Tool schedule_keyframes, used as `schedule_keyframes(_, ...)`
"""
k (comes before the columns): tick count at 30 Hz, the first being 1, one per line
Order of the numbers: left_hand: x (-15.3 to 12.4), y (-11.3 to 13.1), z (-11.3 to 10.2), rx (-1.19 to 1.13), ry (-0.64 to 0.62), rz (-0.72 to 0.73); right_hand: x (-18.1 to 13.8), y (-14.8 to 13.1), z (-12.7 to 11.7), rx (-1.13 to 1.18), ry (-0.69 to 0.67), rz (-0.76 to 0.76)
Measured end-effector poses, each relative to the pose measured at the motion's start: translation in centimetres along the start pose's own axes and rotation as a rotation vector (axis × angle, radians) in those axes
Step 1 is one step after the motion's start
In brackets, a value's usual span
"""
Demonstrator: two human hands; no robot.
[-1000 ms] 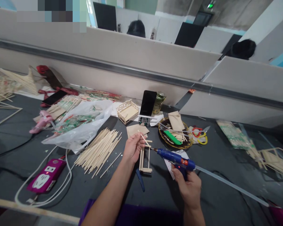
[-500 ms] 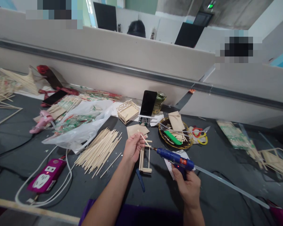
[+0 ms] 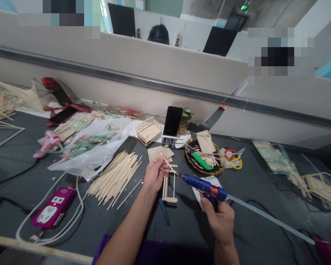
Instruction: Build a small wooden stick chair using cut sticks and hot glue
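My left hand is closed, pinching a short wooden stick against the top of a small wooden stick frame that stands on the dark table. My right hand grips a blue hot glue gun. Its nozzle points left and sits right beside the frame's top. A long clear glue stick trails out of the gun's back to the right.
Loose wooden sticks lie left of my left hand beside a plastic bag. A purple power strip sits lower left. Behind the frame stand a phone, a small wooden model and a round tray of scraps. Blue pen below.
Almost nothing differs. The glue gun and my right hand have edged slightly left toward the frame's top; my left hand keeps the stick in place.
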State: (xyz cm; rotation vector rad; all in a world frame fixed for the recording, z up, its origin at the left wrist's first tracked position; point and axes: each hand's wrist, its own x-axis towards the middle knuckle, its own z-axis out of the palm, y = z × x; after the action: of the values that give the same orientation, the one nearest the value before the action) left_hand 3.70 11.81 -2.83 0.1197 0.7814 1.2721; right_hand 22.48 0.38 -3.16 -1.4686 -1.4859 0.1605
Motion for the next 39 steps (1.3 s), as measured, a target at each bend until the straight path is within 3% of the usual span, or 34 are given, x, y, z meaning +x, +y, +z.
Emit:
schedule_keyframes(11,0.0,-0.1,0.0,0.01,-0.009,0.007,0.0,-0.1,0.0,0.023,-0.022,0.12)
schedule_keyframes(19,0.0,-0.1,0.0,-0.012,0.0,0.016,-0.3,-0.1,0.1,0.001,0.003,0.062)
schedule_keyframes(30,0.1,-0.1,-0.1,-0.028,-0.018,0.002,-0.8,0.4,0.6,0.076,-0.016,0.205)
schedule_keyframes(39,0.1,0.1,-0.1,-0.031,-0.043,-0.022,-1.1,0.9,0.8,0.095,-0.027,0.206)
